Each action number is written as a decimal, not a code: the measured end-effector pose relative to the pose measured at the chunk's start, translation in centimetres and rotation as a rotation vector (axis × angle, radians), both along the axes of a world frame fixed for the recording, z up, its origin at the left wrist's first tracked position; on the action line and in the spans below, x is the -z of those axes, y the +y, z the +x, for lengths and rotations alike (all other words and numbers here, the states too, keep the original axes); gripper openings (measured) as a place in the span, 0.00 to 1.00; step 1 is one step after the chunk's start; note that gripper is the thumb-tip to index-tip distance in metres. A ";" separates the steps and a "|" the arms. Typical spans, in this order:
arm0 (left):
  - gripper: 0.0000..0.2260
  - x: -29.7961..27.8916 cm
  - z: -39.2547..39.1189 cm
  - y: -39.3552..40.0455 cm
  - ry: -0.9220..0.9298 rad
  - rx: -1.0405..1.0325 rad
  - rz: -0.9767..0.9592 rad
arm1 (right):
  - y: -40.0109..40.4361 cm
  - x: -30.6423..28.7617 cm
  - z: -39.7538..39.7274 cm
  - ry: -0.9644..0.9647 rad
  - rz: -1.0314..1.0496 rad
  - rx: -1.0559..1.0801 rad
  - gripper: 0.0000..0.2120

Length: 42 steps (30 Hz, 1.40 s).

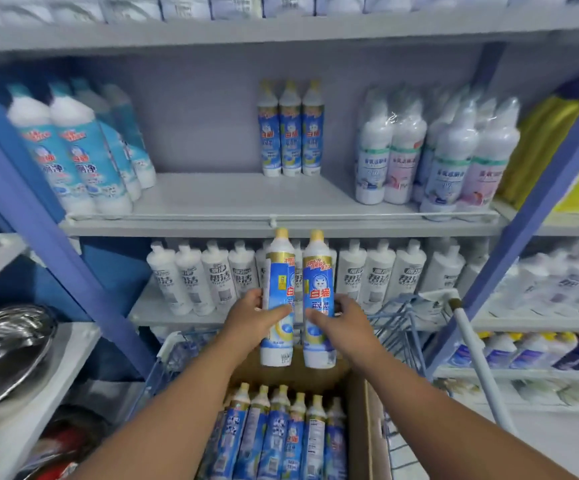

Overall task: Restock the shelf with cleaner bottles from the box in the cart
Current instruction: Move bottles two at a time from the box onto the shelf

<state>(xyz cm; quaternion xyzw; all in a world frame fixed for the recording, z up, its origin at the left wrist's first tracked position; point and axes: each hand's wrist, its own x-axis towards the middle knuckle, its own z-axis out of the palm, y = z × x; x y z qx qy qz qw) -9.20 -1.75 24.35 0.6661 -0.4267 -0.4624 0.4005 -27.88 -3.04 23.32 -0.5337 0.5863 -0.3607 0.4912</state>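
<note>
My left hand (251, 318) grips a blue-and-white cleaner bottle with a yellow cap (278, 271), held upright. My right hand (341, 317) holds a second, matching bottle (317, 268) right beside it. Both bottles hang above the cardboard box (359, 420) in the blue wire cart (402, 327), just below the middle shelf's front edge (212, 228). Several more of the same bottles (281, 434) stand in the box. Three matching bottles (291, 133) stand in a row at the back of the middle shelf, with bare shelf around them.
Tilted blue-white bottles (80, 157) fill the shelf's left end, and shrink-wrapped white bottles (437, 157) fill its right end. White bottles (212, 275) line the shelf below. A metal bowl (7, 348) sits on a shelf at left. A mop handle (478, 362) leans at right.
</note>
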 end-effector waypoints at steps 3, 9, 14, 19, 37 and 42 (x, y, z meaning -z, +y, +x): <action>0.21 -4.4 -0.6 -2.1 -0.060 -0.057 -0.108 | -2.3 -3.5 -0.1 -0.008 -0.086 -0.035 0.20; 0.18 -11.6 -0.4 -7.2 -0.039 -0.124 -0.292 | -7.5 -10.0 0.8 -0.064 -0.211 -0.034 0.22; 0.15 -15.1 1.7 -12.7 -0.032 -0.142 -0.398 | -13.0 -14.0 2.5 -0.065 -0.310 -0.005 0.22; 0.17 -16.3 3.7 -18.2 -0.090 -0.100 -0.433 | -18.4 -15.1 4.3 -0.016 -0.356 0.034 0.21; 0.21 -10.9 2.0 -31.0 -0.252 -0.025 -0.482 | -30.9 -10.5 5.5 -0.093 -0.430 0.233 0.21; 0.24 -9.7 2.1 -34.2 -0.160 0.011 -0.527 | -33.9 -9.7 5.1 -0.035 -0.463 0.240 0.21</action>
